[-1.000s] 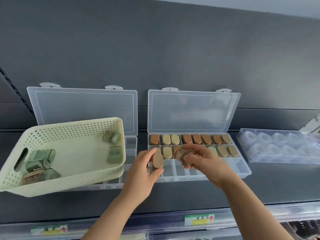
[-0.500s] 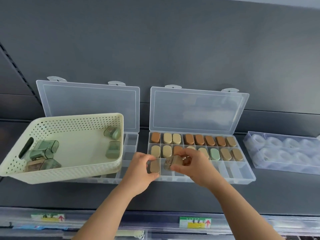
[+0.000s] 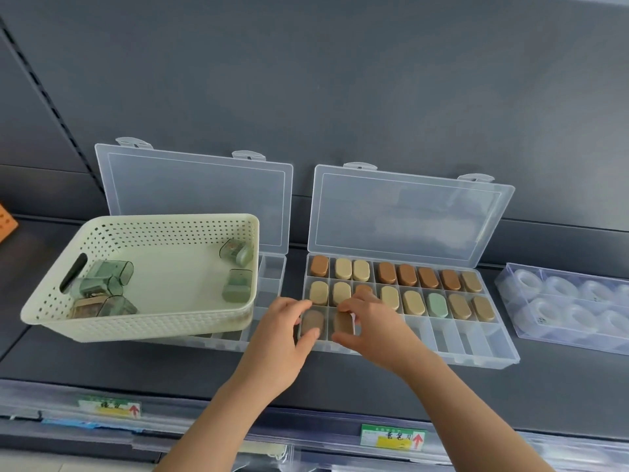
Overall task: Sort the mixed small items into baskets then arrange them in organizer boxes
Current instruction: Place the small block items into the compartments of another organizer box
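A clear organizer box (image 3: 490,349) lies open on the shelf, its back two rows filled with brown, tan and one green oval cases. My left hand (image 3: 277,338) pinches a brown oval case (image 3: 312,321) lying in the front-left compartment. My right hand (image 3: 374,327) grips a second brown oval case (image 3: 343,323) in the compartment beside it. A cream perforated basket (image 3: 163,321) with several green cases (image 3: 102,281) sits tilted on a second open organizer box (image 3: 272,274) to the left.
A clear tray of white rings (image 3: 565,301) lies at the right. The lids of both boxes lean against the grey back wall. Price labels (image 3: 393,437) run along the shelf's front edge. An orange object (image 3: 6,221) shows at the far left.
Both hands came down toward the box's front row, and each case now lies in a front compartment. The view shifted down and right.
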### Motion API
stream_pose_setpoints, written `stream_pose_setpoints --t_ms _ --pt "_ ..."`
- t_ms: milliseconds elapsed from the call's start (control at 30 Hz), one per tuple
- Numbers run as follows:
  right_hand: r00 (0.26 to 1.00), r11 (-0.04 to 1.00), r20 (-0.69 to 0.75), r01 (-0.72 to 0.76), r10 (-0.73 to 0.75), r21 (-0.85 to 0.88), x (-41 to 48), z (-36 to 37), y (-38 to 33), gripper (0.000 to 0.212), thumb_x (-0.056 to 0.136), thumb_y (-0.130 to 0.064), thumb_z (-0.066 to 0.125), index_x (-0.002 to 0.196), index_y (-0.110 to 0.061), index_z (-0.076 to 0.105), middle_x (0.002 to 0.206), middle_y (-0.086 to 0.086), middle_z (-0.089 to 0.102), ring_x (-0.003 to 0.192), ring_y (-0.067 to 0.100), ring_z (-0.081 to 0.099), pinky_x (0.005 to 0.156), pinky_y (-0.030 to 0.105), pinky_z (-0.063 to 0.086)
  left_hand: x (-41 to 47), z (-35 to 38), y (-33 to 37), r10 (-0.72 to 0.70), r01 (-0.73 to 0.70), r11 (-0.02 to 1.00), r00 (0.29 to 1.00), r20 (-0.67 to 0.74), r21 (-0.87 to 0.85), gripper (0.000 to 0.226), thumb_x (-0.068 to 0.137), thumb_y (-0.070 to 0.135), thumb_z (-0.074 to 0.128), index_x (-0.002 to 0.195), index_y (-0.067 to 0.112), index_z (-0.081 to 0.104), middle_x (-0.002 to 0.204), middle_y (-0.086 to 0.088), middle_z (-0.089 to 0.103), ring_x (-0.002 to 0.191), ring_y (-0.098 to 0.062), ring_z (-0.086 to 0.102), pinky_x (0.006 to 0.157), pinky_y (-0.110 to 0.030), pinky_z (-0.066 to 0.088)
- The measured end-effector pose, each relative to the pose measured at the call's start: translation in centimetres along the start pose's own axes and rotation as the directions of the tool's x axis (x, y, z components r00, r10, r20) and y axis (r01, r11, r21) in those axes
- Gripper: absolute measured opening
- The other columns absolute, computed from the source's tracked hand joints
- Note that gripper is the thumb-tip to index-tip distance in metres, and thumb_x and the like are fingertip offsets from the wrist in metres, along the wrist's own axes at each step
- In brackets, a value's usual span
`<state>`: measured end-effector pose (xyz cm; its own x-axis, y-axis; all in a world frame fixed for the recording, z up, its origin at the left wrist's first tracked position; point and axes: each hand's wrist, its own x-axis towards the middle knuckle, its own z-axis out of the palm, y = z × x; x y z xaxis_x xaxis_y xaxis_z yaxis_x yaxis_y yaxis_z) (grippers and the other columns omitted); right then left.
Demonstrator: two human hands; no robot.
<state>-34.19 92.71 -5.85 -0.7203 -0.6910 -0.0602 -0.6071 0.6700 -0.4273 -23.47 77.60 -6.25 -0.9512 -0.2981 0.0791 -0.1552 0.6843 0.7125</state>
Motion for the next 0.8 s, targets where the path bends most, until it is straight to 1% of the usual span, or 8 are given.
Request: stream_pose_setpoints --t_ms 100,233,300,367,433,533,667,800 --pt "0.999 1.0 -0.036 0.02 -0.02 0.01 -0.2 -0.1 -0.2 0.041 0.084 -0.04 0.065 0.121 -0.022 0.059 0.119 -0.004 0.052 0.099 0.012 0.055 0.085 0.022 0.05 -0.7 -1.1 0.5 0.061 -0.061 0.998 0.997 -0.045 0.008 0.042 0.093 0.03 0.056 0.133 0.024 0.049 0.123 0.014 0.049 0.108 -0.001 0.049 0.097 -0.021 0.043" --pt "0.991 0.994 -0.119 0.069 -0.058 0.082 0.3 -1.1 -2.5 0.04 0.087 -0.037 0.064 0.124 -0.021 0.059 0.121 -0.005 0.057 0.101 0.011 0.056 0.087 0.024 0.05 -1.1 -5.0 1.0 0.121 -0.116 0.992 0.985 -0.124 0.045 0.034 0.091 0.027 0.059 0.125 0.024 0.058 0.114 0.017 0.056 0.093 0.001 0.053 0.079 -0.001 0.037" --pt "0.986 0.982 -0.148 0.099 -0.075 0.163 1.0 -1.5 -4.4 0.037 0.088 -0.033 0.064 0.122 -0.022 0.06 0.116 -0.005 0.06 0.096 0.007 0.056 0.084 0.021 0.049 -0.9 -8.0 0.6 0.119 -0.11 0.992 0.977 -0.176 0.06 0.03 0.088 0.023 0.063 0.119 0.024 0.063 0.106 0.014 0.06 0.088 0.0 0.056 0.076 0.0 0.038" --pt "0.985 0.965 -0.157 0.109 -0.072 0.237 2.0 -1.7 -6.4 0.034 0.088 -0.031 0.064 0.121 -0.023 0.061 0.11 -0.006 0.062 0.094 0.005 0.057 0.082 0.017 0.048 -0.2 -11.0 -0.6 0.077 -0.067 0.996 0.98 -0.182 0.06 0.03 0.086 0.02 0.067 0.115 0.026 0.065 0.101 0.015 0.061 0.088 0.002 0.056 0.074 0.0 0.038" --pt "0.986 0.952 -0.156 0.102 -0.058 0.288 3.1 -1.6 -8.1 0.032 0.089 -0.03 0.064 0.12 -0.024 0.062 0.109 -0.007 0.063 0.095 0.003 0.057 0.08 0.011 0.045 1.1 -13.1 -2.4 0.006 0.002 0.997 0.994 -0.108 0.072 0.033 0.083 0.021 0.07 0.115 0.029 0.064 0.101 0.019 0.059 0.089 0.007 0.053 0.076 -0.003 0.04" --pt "0.991 0.941 -0.128 0.082 -0.041 0.327 4.8 -1.1 -10.0 0.032 0.088 -0.031 0.064 0.119 -0.025 0.063 0.112 -0.008 0.061 0.098 0.006 0.057 0.077 0.007 0.043 3.5 -14.2 -5.0 -0.091 0.077 0.984 0.992 0.082 0.159 0.045 0.078 0.027 0.075 0.121 0.03 0.06 0.114 0.016 0.059 0.097 -0.001 0.053 0.09 -0.024 0.045" --pt "0.992 0.935 -0.129 0.041 0.005 0.352 6.3 -0.6 -11.6 0.025 0.087 -0.027 0.066 0.113 -0.024 0.067 0.114 -0.009 0.063 0.099 0.006 0.059 0.086 0.018 0.048 6.1 -13.6 -6.3 -0.1 0.037 0.978 0.949 0.299 0.207 0.054 0.075 0.032 0.077 0.125 0.031 0.057 0.108 0.016 0.052 0.1 -0.008 0.052 0.088 -0.025 0.04" --pt "0.982 0.967 -0.189 0.019 0.03 0.254 7.9 -0.4 -12.4 0.022 0.087 -0.028 0.066 0.108 -0.026 0.069 0.114 -0.011 0.059 0.097 0.001 0.054 0.088 0.019 0.047 7.8 -13.9 -7.7 -0.039 -0.041 0.981 0.915 0.401 0.19 0.047 0.073 0.035 0.077 0.118 0.031 0.063 0.107 0.014 0.062 0.099 -0.01 0.059 0.091 -0.032 0.048"
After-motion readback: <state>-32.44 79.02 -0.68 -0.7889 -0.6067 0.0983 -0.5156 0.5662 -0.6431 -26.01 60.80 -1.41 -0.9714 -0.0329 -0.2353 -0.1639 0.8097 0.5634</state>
